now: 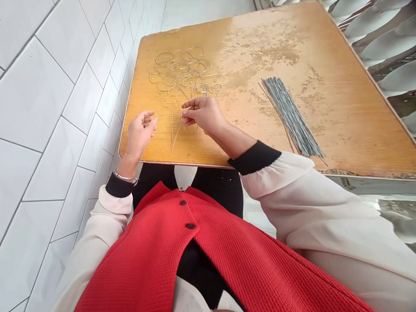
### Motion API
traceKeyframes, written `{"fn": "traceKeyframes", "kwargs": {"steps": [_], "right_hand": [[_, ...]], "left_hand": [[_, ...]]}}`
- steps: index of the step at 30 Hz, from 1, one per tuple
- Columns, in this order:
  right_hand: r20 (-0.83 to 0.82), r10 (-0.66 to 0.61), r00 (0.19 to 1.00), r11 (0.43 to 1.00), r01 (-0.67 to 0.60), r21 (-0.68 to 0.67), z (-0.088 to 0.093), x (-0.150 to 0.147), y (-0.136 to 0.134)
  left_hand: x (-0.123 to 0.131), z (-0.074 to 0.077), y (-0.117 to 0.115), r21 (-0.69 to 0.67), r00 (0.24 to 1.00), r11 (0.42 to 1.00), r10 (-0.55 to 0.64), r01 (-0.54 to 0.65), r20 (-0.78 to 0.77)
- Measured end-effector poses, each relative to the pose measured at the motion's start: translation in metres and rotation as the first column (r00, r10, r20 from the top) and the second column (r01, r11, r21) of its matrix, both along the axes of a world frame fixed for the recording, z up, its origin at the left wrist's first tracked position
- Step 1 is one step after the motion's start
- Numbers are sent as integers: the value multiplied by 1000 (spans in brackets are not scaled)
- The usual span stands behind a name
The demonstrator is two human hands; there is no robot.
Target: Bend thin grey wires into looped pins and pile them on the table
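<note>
head view: two hands (141, 133) (203, 116), one wire bundle (290, 116)

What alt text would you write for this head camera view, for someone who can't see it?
Two bare hands work over a worn orange wooden tabletop: the right hand pinches a thin wire near the open left hand. A heap of looped wires lies just beyond them, and a bundle of straight grey wires lies to the right.

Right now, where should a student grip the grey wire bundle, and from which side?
Grip the grey wire bundle around its middle, coming from above with the right hand, which is nearer. The straight strands lie flat and loose, slightly fanned at the ends, so a mid-length hold keeps them together.
</note>
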State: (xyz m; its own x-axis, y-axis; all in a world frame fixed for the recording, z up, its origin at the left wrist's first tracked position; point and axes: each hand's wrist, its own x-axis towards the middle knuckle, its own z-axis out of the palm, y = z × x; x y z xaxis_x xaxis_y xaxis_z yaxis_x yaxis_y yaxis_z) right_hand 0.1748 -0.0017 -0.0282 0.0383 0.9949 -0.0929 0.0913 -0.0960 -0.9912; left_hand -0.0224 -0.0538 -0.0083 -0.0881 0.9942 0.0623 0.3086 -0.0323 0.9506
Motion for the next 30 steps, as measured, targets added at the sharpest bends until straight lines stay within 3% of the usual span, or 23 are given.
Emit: {"fn": "traceKeyframes", "kwargs": {"steps": [4, 7, 12, 15, 18, 22, 28, 30], "right_hand": [[224, 27, 974, 997, -9, -78, 8, -16, 21], [434, 97, 896, 993, -55, -108, 15, -28, 30], [673, 141, 726, 990, -122, -75, 18, -29, 40], [723, 106, 682, 990, -138, -15, 21, -20, 38], [723, 101, 683, 986, -167, 20, 25, -9, 24], [722, 189, 666, 960, -279, 6, 23, -2, -10], [748, 282, 601, 879, -474, 48, 10, -13, -61], [734, 296, 612, 859, -507, 76, 7, -19, -69]], "left_hand": [[-1, -16, 3, -29, 999, 1000, -6, 5, -37], [-2, -25, 5, -28, 996, 1000, -7, 5, -84], [-5, -33, 7, 5, 988, 999, -40, 41, -148], [-4, -34, 5, 23, 982, 998, -53, 58, -184], [-1, -33, 1, 82, 968, 993, -64, 87, -244], [3, -33, -2, 152, 938, 978, -89, 147, -334], [2, -33, 6, 110, 911, 984, -84, 140, -404], [1, -31, 11, 91, 910, 987, -84, 132, -406]]}}
